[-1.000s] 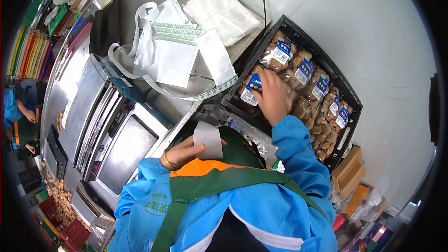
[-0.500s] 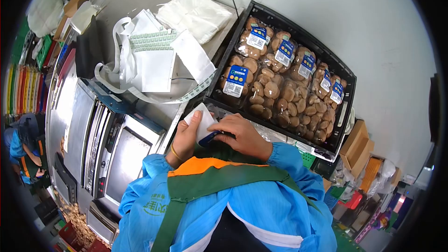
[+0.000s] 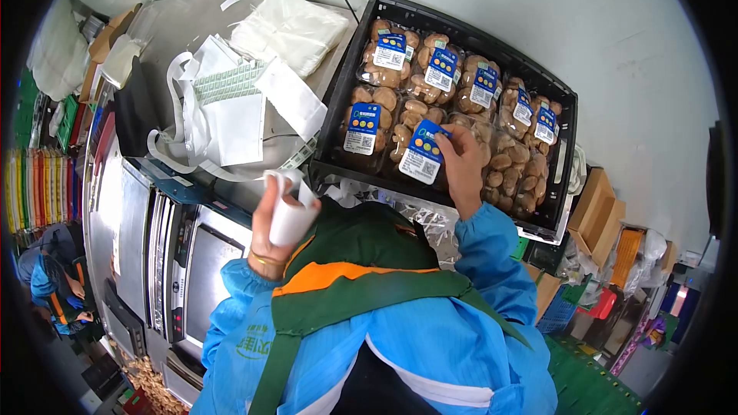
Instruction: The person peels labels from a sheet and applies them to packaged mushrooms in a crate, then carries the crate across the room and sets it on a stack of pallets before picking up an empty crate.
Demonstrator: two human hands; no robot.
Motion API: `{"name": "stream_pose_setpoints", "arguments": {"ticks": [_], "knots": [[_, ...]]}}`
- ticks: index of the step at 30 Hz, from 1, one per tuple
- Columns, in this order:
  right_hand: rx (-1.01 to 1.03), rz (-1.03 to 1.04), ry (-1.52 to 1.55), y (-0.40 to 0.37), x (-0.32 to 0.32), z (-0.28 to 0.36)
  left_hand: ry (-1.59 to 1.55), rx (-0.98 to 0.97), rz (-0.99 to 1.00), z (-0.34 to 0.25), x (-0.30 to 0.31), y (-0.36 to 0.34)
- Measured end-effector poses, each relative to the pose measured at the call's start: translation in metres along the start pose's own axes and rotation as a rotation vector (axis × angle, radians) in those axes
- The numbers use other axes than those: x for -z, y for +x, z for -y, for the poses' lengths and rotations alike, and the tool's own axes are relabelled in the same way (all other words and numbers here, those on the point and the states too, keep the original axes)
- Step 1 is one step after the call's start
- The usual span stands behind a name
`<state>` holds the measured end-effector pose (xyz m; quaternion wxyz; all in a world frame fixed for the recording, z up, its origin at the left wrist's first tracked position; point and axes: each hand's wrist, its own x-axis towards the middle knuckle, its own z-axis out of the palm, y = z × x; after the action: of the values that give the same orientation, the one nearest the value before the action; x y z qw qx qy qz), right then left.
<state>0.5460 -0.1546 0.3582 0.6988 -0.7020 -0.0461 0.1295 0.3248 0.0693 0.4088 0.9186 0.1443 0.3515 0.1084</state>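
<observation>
Right of centre, my right hand point(image 3: 463, 163) pinches a blue-and-white paper label point(image 3: 421, 155) over a clear-wrapped pack of brown mushrooms point(image 3: 413, 113). I'd expect it limp and tacky, best held by its edge. Left of centre, my left hand point(image 3: 264, 224) grips a light, crushable white paper roll point(image 3: 292, 220).

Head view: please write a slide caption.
Right hand holds a label over packed mushrooms; left hand holds a white roll.
</observation>
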Motion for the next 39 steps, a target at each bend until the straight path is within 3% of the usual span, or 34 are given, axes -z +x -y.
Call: {"name": "stream_pose_setpoints", "arguments": {"ticks": [1,2,4,5,7,9,10,11,12,13,14,17,18,20,21,22,25,28,30,33,37,39], "knots": [[0.022,0.034,-0.066,0.009,0.003,-0.015,-0.048,0.085,0.104,0.008,0.010,0.000],[0.043,0.069,-0.131,0.016,0.005,-0.026,0.029,0.238,0.331,0.007,0.022,-0.001],[0.086,0.072,-0.216,0.023,0.003,-0.031,0.337,0.332,0.108,0.011,-0.016,-0.026],[0.157,0.089,-0.368,0.025,0.002,-0.033,0.404,0.419,0.195,0.012,-0.003,-0.021],[0.228,0.107,-0.520,0.023,0.001,-0.026,0.475,0.373,0.314,0.020,-0.004,-0.027],[0.518,0.099,-0.809,0.016,0.002,-0.008,0.445,0.399,0.346,0.018,-0.007,-0.043],[0.667,0.094,-0.952,0.013,0.002,-0.002,0.557,0.302,0.389,0.017,-0.006,-0.046],[0.668,0.096,-0.951,0.009,-0.001,-0.001,0.668,0.204,0.430,0.015,-0.004,-0.049],[0.638,0.211,-1.034,0.003,-0.005,-0.001,0.668,0.205,0.429,0.014,-0.001,-0.050],[0.606,0.325,-1.116,-0.001,-0.008,0.000,0.890,0.231,0.418,0.013,0.003,-0.049],[0.604,0.321,-1.118,-0.003,-0.009,0.002,1.112,0.257,0.406,0.013,0.007,-0.048],[0.655,0.216,-1.192,-0.012,-0.016,0.020,1.135,0.097,0.370,0.024,0.028,-0.037],[0.563,0.376,-0.967,-0.024,-0.022,0.041,1.137,0.097,0.372,0.026,0.025,-0.035],[0.349,0.761,-0.492,-0.049,-0.032,0.060,0.904,-0.044,0.075,0.032,0.017,-0.027],[0.230,0.983,-0.233,-0.062,-0.039,0.061,0.797,-0.050,0.114,0.030,0.017,-0.018],[0.283,1.049,-0.174,-0.077,-0.050,0.060,0.802,-0.044,0.122,0.029,0.010,-0.012],[0.403,1.016,-0.333,-0.090,-0.060,0.052,0.370,0.051,0.087,0.033,0.000,0.002],[0.422,0.875,-0.333,-0.087,-0.059,0.047,0.364,0.019,0.130,0.033,-0.013,-0.004],[0.457,0.869,-0.358,-0.090,-0.057,0.048,0.549,-0.016,0.173,0.032,-0.014,-0.004],[0.548,0.794,-0.313,-0.095,-0.054,0.036,0.489,-0.054,-0.084,0.034,-0.023,0.003],[0.307,0.777,-0.134,-0.096,-0.047,0.046,0.348,-0.131,-0.151,0.039,-0.005,0.017],[0.270,0.548,0.177,-0.085,-0.032,0.057,0.305,-0.288,-0.144,0.023,0.011,0.030]]}}
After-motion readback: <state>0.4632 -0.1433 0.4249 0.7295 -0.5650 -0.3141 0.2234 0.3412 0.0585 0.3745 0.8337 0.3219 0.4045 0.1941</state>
